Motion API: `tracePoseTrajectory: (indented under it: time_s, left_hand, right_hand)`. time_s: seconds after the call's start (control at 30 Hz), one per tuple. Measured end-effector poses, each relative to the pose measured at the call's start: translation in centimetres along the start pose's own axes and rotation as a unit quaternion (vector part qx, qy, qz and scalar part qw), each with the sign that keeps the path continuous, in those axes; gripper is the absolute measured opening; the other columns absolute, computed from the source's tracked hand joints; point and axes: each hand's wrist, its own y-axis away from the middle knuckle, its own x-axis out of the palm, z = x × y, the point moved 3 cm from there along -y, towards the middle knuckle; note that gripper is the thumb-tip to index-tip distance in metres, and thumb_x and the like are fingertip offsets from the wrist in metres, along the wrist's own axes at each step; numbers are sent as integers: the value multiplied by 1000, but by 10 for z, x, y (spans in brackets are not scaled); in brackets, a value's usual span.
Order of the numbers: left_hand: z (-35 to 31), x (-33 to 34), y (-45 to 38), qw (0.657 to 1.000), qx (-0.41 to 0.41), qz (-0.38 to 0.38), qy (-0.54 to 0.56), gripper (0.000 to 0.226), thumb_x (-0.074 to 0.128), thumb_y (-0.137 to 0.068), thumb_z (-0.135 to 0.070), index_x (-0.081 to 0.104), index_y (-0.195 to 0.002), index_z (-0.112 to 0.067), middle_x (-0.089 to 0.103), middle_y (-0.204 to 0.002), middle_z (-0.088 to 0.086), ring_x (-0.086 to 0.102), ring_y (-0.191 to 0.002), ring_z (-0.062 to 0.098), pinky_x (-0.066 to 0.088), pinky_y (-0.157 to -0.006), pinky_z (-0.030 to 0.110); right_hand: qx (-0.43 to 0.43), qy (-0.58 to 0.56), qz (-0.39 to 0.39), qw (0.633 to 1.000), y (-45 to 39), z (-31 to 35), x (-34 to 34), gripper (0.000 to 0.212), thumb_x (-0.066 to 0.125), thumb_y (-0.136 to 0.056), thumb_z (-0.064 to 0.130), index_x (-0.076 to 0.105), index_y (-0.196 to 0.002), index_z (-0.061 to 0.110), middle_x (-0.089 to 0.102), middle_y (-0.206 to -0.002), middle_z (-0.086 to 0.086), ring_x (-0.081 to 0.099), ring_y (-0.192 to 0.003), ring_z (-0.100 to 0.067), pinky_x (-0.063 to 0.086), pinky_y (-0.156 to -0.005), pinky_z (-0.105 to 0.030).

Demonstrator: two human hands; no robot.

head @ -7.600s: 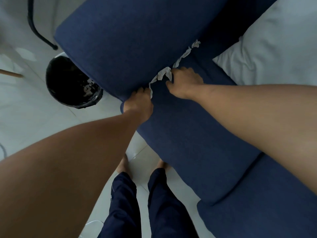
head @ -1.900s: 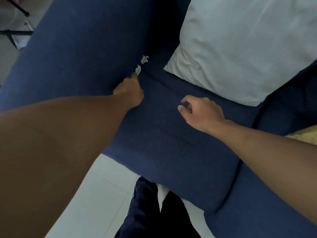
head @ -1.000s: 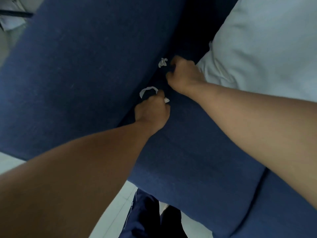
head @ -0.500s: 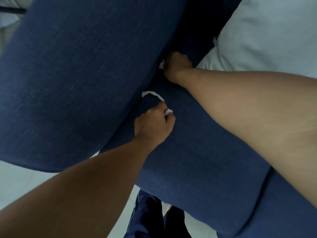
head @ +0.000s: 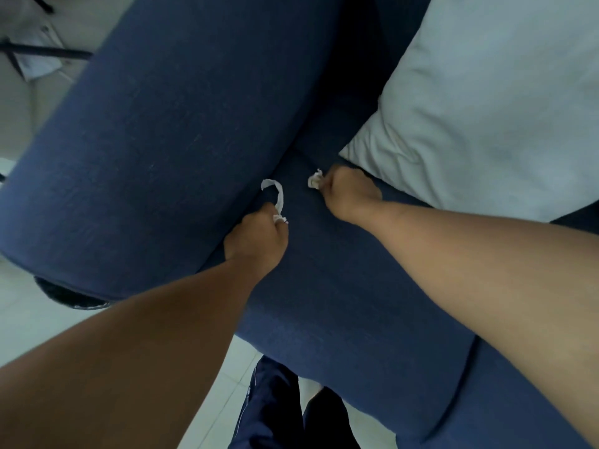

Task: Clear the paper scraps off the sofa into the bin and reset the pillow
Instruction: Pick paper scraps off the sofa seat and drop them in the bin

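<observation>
Curled paper strip [head: 275,192] is pinched in my left hand [head: 257,241], fingers clenched on it over the sofa seat [head: 340,286] beside the armrest [head: 168,131]. Right hand [head: 348,192] is closed on a crumpled scrap [head: 315,180], just off the white pillow [head: 486,108] corner. Bin [head: 69,294] edge peeks out under the armrest.

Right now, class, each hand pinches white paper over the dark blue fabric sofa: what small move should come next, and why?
Probably carry both hands left toward the black bin, partly visible under the dark blue sofa armrest. The left hand pinches a curled white paper strip and the right hand a crumpled white scrap; no loose scraps show.
</observation>
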Motion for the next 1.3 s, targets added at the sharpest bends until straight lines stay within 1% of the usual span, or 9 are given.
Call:
tracePoseTrajectory:
  time_s: [0.17,0.27,0.47,0.6,0.7,1.0,1.13,1.23,1.3]
  left_hand:
    - [-9,-1,26,1000,-24,16,-10,25,41,-102,-38,58,-110,-21,64,-91,0,59,-77,23,45,-66,35]
    - [-15,3,46,1000,-22,15,-9,26,39,-102,-37,58,-110,-21,61,-84,-3,57,-71,19,44,-63,35]
    - [-20,14,88,999,-30,8,-21,25,39,-103,-36,59,-107,-21,61,-87,1,56,-76,26,41,-66,36]
    - [-14,20,118,999,-47,-3,-19,23,39,-102,-36,57,-103,-22,62,-89,2,54,-77,27,41,-67,36]
    - [-4,19,140,998,-63,-12,-3,21,39,-100,-35,55,-103,-22,60,-91,1,54,-79,29,42,-67,37]
    - [69,3,196,989,-131,-39,48,19,40,-99,-31,55,-100,-19,56,-86,4,50,-74,31,36,-63,35]
    - [117,1,215,985,-157,-50,61,22,39,-99,-33,56,-106,-20,66,-101,9,57,-82,34,38,-65,36]
    - [154,0,227,980,-176,-65,64,22,40,-99,-34,57,-105,-20,64,-94,4,51,-75,28,38,-62,34]
    - [178,-3,234,977,-187,-75,67,24,42,-99,-35,59,-107,-21,63,-92,3,56,-77,31,39,-63,34]
  right_hand:
    - [-1,16,7,1000,43,-22,-3,30,43,-108,40,61,-119,19,66,-110,-4,64,-94,-26,40,-62,-33]
    - [-5,23,12,1000,68,-34,-2,27,42,-109,41,58,-118,22,65,-105,-2,63,-88,-23,38,-56,-32]
    - [-70,51,-6,996,115,-51,3,13,44,-108,31,53,-106,22,62,-91,0,61,-75,-20,46,-59,-36]
    - [-98,80,-26,992,141,-58,11,5,50,-106,23,53,-103,21,62,-97,1,61,-77,-20,49,-61,-37]
    - [-108,94,-38,989,157,-54,14,7,49,-107,24,54,-102,22,62,-96,3,61,-76,-20,49,-60,-37]
    - [-164,147,11,976,189,4,46,17,43,-109,35,53,-102,24,63,-96,5,63,-80,-21,54,-69,-42]
    - [-194,162,44,967,201,45,79,19,41,-110,38,53,-104,24,63,-95,6,61,-81,-19,52,-69,-40]
    - [-210,168,56,962,208,75,107,18,42,-109,37,54,-104,24,63,-94,5,61,-81,-20,49,-68,-38]
    - [-219,172,66,958,212,94,125,19,42,-109,37,53,-101,24,63,-92,5,60,-78,-18,46,-64,-37]
